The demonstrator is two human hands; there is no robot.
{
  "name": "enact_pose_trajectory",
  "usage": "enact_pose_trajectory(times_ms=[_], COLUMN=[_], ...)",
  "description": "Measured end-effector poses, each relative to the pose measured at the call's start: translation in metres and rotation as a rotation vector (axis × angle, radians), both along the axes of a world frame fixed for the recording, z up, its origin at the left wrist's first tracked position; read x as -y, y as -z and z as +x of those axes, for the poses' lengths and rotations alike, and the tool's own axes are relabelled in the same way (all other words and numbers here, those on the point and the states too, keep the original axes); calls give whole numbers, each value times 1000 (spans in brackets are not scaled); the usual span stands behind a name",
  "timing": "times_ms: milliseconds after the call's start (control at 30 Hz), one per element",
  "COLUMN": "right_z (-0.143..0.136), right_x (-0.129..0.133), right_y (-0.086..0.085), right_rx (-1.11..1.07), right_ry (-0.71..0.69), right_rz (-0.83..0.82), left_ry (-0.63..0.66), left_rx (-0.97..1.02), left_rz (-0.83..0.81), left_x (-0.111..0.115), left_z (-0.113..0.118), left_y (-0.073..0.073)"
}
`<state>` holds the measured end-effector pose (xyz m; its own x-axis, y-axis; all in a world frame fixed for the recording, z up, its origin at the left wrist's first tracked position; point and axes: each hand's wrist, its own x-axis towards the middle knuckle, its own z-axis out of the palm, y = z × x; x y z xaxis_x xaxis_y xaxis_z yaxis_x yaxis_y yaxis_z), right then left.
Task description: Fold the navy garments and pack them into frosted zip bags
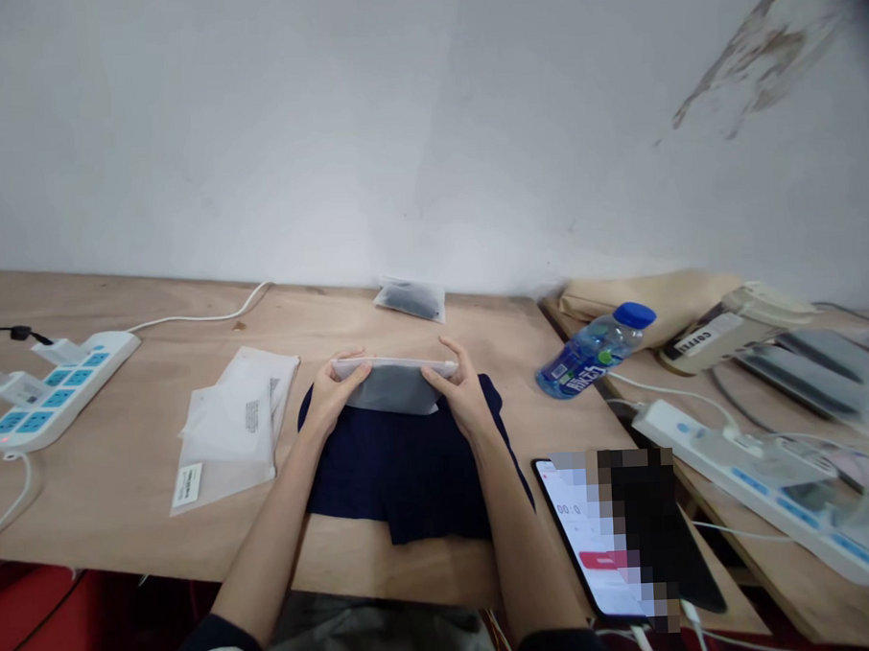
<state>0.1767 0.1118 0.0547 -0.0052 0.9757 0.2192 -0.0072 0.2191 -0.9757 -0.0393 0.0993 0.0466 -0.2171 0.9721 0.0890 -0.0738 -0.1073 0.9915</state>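
Between my two hands is a frosted zip bag (394,389) with something dark inside, held up by its top edge. My left hand (332,392) pinches the bag's left top corner, thumb in front. At the right top corner, my right hand (462,387) grips it the same way, index finger raised. Under the bag a dark navy cloth garment (412,470) lies spread on the wooden table (125,502). Several flat frosted bags (233,425) with printed labels lie overlapping to the left. Against the wall rests another filled zip bag (410,299).
A white power strip (63,390) with plugs lies at left. To the right are a blue-capped bottle (594,352), a phone (592,549) beside a partly blurred dark device (693,554), a coffee cup (729,327), and a second power strip (765,493) with cables.
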Motion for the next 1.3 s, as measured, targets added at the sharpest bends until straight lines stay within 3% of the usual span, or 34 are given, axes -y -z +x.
enact_pose_trajectory(times_ms=[167, 467, 633, 833, 967, 1100, 1167, 1300], right_z=[-1, -6, -13, -16, -3, 8, 8, 1], right_x=[-2, 0, -3, -6, -2, -1, -4, -9], right_y=[8, 11, 18, 17, 10, 13, 18, 23], right_rx=[-136, -19, 19, 29, -50, -42, 3, 82], right_ry=[-103, -31, 66, 118, -72, -268, -225, 13], right_rz=[-116, -56, -24, -6, -89, -201, -179, -66], left_ry=[17, 61, -19, -116, -107, -110, -124, -159], left_rx=[25, -21, -99, -100, -108, -172, -217, -258], left_rz=[-27, 13, 68, 87, 78, 57, 57, 78], left_x=[0, 1, 2, -2, -5, -7, -8, -11], left_z=[2, 1, 5, 11, 8, 0, -3, -6], left_y=[2, 1, -1, 9, 13, 15, 18, 23])
